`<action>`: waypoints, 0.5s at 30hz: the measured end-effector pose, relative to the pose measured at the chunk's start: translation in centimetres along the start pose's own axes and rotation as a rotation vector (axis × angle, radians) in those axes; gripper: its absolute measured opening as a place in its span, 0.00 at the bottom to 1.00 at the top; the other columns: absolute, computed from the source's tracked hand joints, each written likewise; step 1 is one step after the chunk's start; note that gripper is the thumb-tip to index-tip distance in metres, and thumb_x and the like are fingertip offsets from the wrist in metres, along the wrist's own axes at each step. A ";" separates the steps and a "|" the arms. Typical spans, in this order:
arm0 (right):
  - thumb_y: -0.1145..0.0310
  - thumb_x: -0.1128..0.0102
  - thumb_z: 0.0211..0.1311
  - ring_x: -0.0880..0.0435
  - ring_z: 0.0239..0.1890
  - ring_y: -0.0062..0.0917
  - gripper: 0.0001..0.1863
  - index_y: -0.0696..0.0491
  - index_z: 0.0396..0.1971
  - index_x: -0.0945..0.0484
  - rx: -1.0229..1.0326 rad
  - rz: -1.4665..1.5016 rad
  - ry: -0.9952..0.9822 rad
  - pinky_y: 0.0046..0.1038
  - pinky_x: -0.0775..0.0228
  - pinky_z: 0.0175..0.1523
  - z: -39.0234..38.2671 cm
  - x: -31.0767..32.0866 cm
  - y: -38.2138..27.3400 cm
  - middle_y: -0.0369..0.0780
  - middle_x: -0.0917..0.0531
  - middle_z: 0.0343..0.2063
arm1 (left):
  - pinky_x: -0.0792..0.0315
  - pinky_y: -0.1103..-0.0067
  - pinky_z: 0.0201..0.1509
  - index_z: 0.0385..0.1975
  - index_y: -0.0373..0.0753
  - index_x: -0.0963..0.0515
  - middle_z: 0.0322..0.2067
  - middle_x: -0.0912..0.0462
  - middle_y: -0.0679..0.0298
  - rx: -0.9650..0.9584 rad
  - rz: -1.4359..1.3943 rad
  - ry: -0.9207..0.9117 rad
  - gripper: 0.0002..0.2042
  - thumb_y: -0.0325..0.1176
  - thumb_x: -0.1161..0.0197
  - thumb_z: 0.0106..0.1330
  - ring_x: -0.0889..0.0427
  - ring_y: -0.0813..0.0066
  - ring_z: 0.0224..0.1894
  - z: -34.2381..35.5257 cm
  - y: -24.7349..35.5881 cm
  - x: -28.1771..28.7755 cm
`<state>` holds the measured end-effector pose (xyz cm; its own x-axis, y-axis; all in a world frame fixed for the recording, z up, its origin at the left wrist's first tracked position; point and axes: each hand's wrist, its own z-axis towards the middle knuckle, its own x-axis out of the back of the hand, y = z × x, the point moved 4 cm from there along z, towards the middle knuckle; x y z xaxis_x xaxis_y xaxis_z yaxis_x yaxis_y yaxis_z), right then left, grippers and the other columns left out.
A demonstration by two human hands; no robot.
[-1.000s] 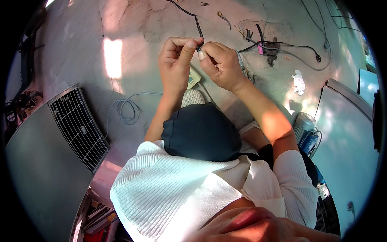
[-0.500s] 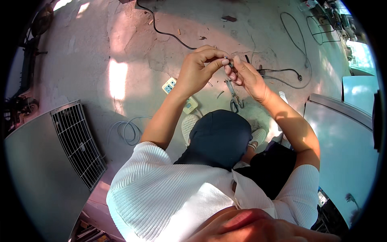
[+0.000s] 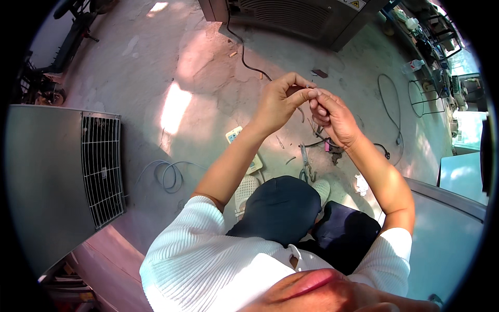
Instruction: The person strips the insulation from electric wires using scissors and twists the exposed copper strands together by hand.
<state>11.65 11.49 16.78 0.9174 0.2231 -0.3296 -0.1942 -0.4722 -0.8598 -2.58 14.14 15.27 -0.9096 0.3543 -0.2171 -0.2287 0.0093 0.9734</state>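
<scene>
Both my hands are raised over the floor, fingertips together. My left hand [image 3: 275, 109] is closed in a pinch of thumb and forefinger. A black cable [image 3: 248, 65] runs from a grey metal machine up behind it, and its thin dark end appears to lie in the pinch. My right hand [image 3: 340, 122] is closed against the same spot, thumb and forefinger touching the left fingertips, the other fingers curled. The fingers mostly hide what they hold. Below them a pair of scissors or pliers [image 3: 305, 167] lies on the floor near my shoes.
The grey machine [image 3: 291, 23] stands ahead. A pale power strip [image 3: 234, 134] lies left of the tool, partly behind my forearm. A thin grey cable [image 3: 165, 177] is looped at left, beside a cabinet with a wire grille [image 3: 103, 171]. A longer cable loop [image 3: 399, 117] lies at right.
The view has tilted up, bringing the grey machine into sight. Both hands appear slightly farther right and lower in the picture, still pinched together; the small dark piece between the fingertips is now more hidden.
</scene>
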 end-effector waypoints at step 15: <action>0.61 0.44 0.61 0.35 0.20 0.11 0.14 0.52 0.18 0.24 0.376 0.084 0.132 0.18 0.45 0.24 13.0 -0.4 0.4 0.28 0.27 0.17 | 0.22 0.79 0.36 0.32 0.33 0.27 0.29 0.23 0.61 0.230 0.018 0.589 0.08 0.32 0.43 0.69 0.22 0.74 0.30 7.9 -2.0 4.8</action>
<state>6.65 22.25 11.48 0.9250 0.0743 -0.3727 -0.3610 -0.1341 -0.9228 -3.78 23.20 12.81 -0.9659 -0.2173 -0.1409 -0.1912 0.2317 0.9538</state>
